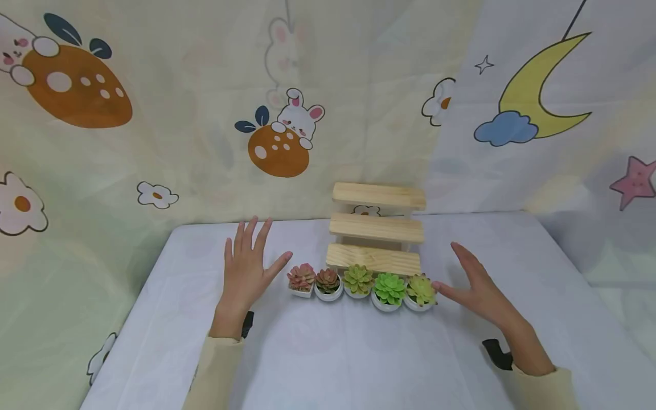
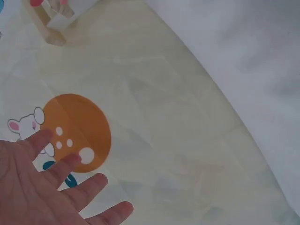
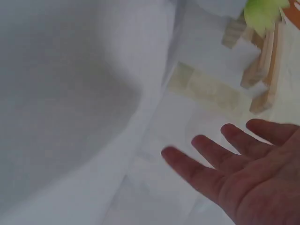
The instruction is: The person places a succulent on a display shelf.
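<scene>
Green, reddish succulents [image 1: 358, 280] — facing upward — lined up sideways between hands [image 1: 246, 277] [image 1: 482, 294].

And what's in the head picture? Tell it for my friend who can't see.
A person's left hand and right hand, fingers spread, are on either side of five potted plants in a row on a white table. A three-tier wooden shelf stands behind the plants, before a cloth with bunnies and a moon.
</scene>
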The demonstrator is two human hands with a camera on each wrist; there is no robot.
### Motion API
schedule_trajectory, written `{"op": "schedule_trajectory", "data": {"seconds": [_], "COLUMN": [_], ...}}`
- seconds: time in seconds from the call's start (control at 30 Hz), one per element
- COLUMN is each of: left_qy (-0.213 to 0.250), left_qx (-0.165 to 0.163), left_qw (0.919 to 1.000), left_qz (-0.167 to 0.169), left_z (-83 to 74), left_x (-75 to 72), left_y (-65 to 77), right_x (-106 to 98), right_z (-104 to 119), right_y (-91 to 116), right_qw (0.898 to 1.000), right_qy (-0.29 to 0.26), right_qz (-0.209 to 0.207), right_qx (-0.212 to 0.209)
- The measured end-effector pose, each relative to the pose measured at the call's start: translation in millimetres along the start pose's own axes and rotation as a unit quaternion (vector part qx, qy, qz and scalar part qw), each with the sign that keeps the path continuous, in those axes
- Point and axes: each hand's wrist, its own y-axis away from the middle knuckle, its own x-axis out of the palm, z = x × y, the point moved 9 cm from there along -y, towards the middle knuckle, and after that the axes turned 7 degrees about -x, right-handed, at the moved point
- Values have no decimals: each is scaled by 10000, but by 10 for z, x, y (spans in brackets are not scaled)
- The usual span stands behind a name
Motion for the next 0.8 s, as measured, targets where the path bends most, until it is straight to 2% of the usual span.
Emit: {"op": "schedule_trajectory", "data": {"seconds": [0.1,0.2,0.4,0.5,0.57,0.63,0.7,0.8], "left_qy": [283,549,604,916,1267,1621,2042,2686], "left_qx": [147,315,356,310,229,151,99,16], "left_qw": [9994,9980,9961,9908,9828,9715,9562,9283], "left_qz": [-114,-30,526,944,1322,1722,2093,2571], "left_z": [-119,-259,-454,-522,-559,-607,-663,-750], "left_x": [-58,-51,170,316,431,538,639,751], "left_y": [-69,-138,-313,-398,-445,-484,-522,-582], "right_x": [94,211,388,415,417,411,408,425], "right_z": [10,21,18,38,58,70,66,48], "right_y": [27,51,75,73,70,68,67,54], "right_qw": [9999,9995,9983,9988,9991,9993,9995,9996], "right_qy": [-100,-280,-393,-244,-144,-79,-26,5], "right_qz": [55,159,405,431,396,336,285,284], "right_qx": [29,27,115,18,-104,-166,-136,46]}}
